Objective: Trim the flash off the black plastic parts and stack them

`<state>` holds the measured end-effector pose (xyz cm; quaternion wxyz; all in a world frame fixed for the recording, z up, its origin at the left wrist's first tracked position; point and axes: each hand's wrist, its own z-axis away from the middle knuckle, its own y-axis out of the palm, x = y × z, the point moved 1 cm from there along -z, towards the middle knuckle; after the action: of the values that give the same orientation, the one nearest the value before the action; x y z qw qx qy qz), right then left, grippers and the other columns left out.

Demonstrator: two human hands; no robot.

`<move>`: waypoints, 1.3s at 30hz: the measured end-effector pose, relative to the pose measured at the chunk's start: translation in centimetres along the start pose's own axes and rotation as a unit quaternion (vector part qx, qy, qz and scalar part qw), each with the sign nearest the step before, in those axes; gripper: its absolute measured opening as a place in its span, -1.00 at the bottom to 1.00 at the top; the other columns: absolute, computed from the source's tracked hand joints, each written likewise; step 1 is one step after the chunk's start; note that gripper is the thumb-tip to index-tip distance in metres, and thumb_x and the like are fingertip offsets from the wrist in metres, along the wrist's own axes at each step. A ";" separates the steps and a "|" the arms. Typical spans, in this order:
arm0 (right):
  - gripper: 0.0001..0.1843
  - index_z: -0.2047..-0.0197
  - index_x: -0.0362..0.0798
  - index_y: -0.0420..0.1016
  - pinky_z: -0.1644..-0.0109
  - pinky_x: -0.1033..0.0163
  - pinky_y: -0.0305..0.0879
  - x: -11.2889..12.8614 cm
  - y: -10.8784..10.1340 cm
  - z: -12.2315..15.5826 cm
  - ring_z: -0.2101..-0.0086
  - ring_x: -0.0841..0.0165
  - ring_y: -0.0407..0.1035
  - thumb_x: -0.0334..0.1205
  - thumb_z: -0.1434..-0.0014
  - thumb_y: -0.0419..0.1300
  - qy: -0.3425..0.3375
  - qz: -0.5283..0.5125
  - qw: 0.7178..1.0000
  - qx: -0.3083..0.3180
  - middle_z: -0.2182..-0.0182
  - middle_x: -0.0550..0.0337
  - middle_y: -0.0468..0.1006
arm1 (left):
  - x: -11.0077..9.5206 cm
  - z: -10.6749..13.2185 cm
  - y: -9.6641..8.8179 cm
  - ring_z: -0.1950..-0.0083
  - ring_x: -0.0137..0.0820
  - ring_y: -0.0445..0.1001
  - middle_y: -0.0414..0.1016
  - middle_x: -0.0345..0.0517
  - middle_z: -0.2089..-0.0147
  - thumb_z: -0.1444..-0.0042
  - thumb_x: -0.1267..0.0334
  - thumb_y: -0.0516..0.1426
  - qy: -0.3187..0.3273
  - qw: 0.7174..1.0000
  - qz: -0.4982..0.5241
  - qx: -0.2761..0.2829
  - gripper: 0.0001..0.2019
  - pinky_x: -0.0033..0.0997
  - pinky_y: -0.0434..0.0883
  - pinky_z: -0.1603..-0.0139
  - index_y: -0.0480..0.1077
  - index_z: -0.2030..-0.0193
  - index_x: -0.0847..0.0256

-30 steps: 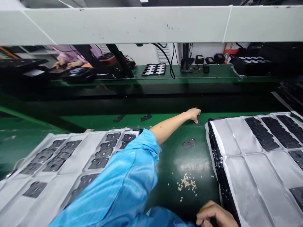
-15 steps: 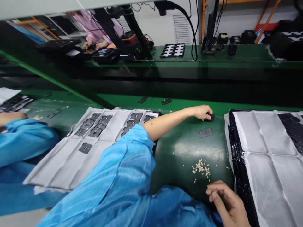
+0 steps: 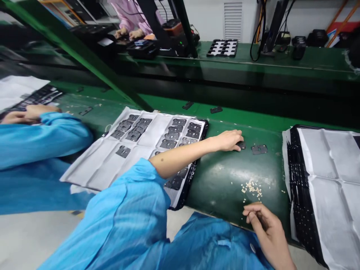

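Observation:
My left hand reaches over the green bench, its fingers closed on a small black plastic plate that is partly hidden under them. A similar flat plate with cut-outs lies just right of it. Nearer to me is a loose pile of tiny pale pieces. Below that pile hovers my right hand, thumb and forefinger pinched together. Whatever may be between those fingertips is too small to make out. Under my left forearm stands a tray lined with white sheeting, holding several black plates in its compartments.
Another white-lined tray on a black stack stands at the right. Two black plates lie farther back on the bench. At left are a co-worker's blue sleeves; a green post slants across. Someone in pink works opposite.
My left hand has drawn back leftward with the black plate, from behind the lying plate to beside it. My right hand keeps its pinch near the pale pieces. The view has shifted.

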<state>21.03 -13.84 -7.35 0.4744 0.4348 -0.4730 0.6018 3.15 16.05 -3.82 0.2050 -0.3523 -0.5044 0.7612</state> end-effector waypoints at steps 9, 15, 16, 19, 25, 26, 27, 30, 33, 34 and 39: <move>-0.60 0.13 -0.03 0.71 0.28 0.31 0.49 1.7 1.1 -1.7 0.43 0.32 0.55 0.07 -0.53 0.19 -0.005 0.044 0.999 -0.020 0.48 0.19 0.62 | 0.2 -0.4 -1.2 -0.15 -0.17 0.61 0.67 0.02 -0.09 -0.42 0.26 0.22 -0.052 0.995 0.073 -0.038 -0.81 -0.33 0.44 -0.15 0.60 -0.09 0.20; -0.57 0.31 -0.04 0.62 0.26 0.29 0.41 3.0 3.6 -2.5 0.41 0.34 0.54 0.01 -0.53 0.16 -0.002 -0.008 0.995 -0.095 0.47 0.20 0.63 | -4.7 -3.6 1.3 -0.31 0.05 0.49 0.52 0.22 -0.22 -0.27 0.11 0.36 -0.007 0.999 0.040 -0.022 -0.62 -0.12 0.42 -0.28 0.47 -0.10 0.26; -0.59 0.35 -0.03 0.60 0.21 0.28 0.42 3.1 3.8 -2.8 0.38 0.34 0.55 -0.04 -0.52 0.17 -0.011 -0.011 0.993 -0.114 0.45 0.20 0.65 | -5.1 -4.2 1.6 -0.28 0.06 0.50 0.52 0.22 -0.18 -0.24 0.15 0.37 0.001 1.000 0.028 -0.014 -0.66 -0.10 0.43 -0.27 0.46 -0.04 0.25; -0.65 0.38 -0.03 0.55 0.15 0.27 0.41 3.0 3.6 -3.7 0.31 0.32 0.55 -0.17 -0.48 0.20 -0.033 -0.009 0.983 -0.179 0.40 0.20 0.66 | -5.7 -5.6 1.8 -0.12 -0.02 0.58 0.58 0.08 0.00 -0.20 0.26 0.34 0.019 1.000 0.002 0.013 -0.78 -0.17 0.47 -0.12 0.37 0.16 0.16; -0.79 -0.06 -0.03 0.55 0.05 0.23 0.51 2.3 2.6 -5.0 0.18 0.30 0.55 -0.28 -0.39 0.19 -0.061 -0.012 0.948 -0.313 0.15 0.11 0.60 | -6.0 -2.2 0.8 0.14 -0.11 0.62 0.63 -0.04 0.21 -0.37 0.22 0.08 0.046 0.998 0.030 0.025 -0.87 -0.22 0.43 0.09 0.26 0.25 0.08; -0.70 -0.16 -0.03 0.50 0.04 0.22 0.52 2.4 2.3 -5.3 0.16 0.30 0.54 -0.27 -0.39 0.20 -0.062 -0.015 0.940 -0.335 0.09 0.08 0.59 | -6.1 -0.8 0.8 0.18 -0.12 0.61 0.63 -0.05 0.25 -0.38 0.16 0.05 0.054 0.996 0.064 0.026 -0.84 -0.22 0.43 0.11 0.26 0.26 0.07; -0.62 -0.24 -0.02 0.44 0.03 0.21 0.54 2.6 1.9 -5.5 0.15 0.30 0.54 -0.25 -0.39 0.20 -0.063 -0.017 0.934 -0.352 0.03 0.04 0.58 | -6.2 0.7 0.9 0.21 -0.13 0.61 0.63 -0.08 0.27 -0.39 0.10 0.04 0.059 0.993 0.103 0.030 -0.81 -0.21 0.44 0.11 0.28 0.26 0.06; -0.59 -0.31 -0.02 0.38 0.03 0.19 0.53 3.9 1.2 -6.3 0.17 0.31 0.53 -0.19 -0.44 0.16 -0.084 -0.016 0.941 -0.327 -0.06 0.00 0.58 | -6.7 5.0 1.7 0.29 -0.14 0.61 0.65 -0.13 0.34 -0.38 -0.04 0.05 0.057 0.981 0.181 0.043 -0.76 -0.21 0.46 0.17 0.35 0.20 0.03; -0.74 -0.03 0.01 0.53 0.04 0.19 0.48 5.3 0.9 -6.9 0.26 0.32 0.50 -0.17 -0.55 0.02 -0.125 0.016 0.961 -0.245 0.19 0.14 0.61 | -7.5 7.8 2.3 0.40 -0.20 0.58 0.60 -0.19 0.43 -0.40 -0.10 0.05 0.045 0.973 0.223 0.043 -0.72 -0.27 0.44 0.29 0.37 0.19 0.02; -0.69 0.07 0.03 0.54 0.06 0.20 0.46 5.6 0.9 -7.0 0.30 0.32 0.48 -0.15 -0.57 -0.03 -0.137 0.023 0.963 -0.233 0.29 0.18 0.57 | -7.8 8.3 2.3 0.41 -0.22 0.57 0.58 -0.19 0.45 -0.41 -0.11 0.05 0.044 0.969 0.240 0.038 -0.69 -0.29 0.43 0.32 0.37 0.21 0.03; -0.58 0.20 0.00 0.53 0.24 0.23 0.37 5.8 1.0 -6.4 0.48 0.39 0.35 -0.06 -0.60 -0.04 -0.142 -0.037 0.962 -0.232 0.45 0.30 0.39 | -9.6 9.7 1.8 0.43 -0.32 0.55 0.55 -0.21 0.45 -0.49 -0.07 0.04 0.054 0.939 0.339 0.007 -0.64 -0.36 0.45 0.29 0.41 0.25 0.09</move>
<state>18.52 -6.74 -2.96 0.5119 0.4115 -0.6457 0.3895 2.38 2.87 0.06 -0.0360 -0.5416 -0.3378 0.7689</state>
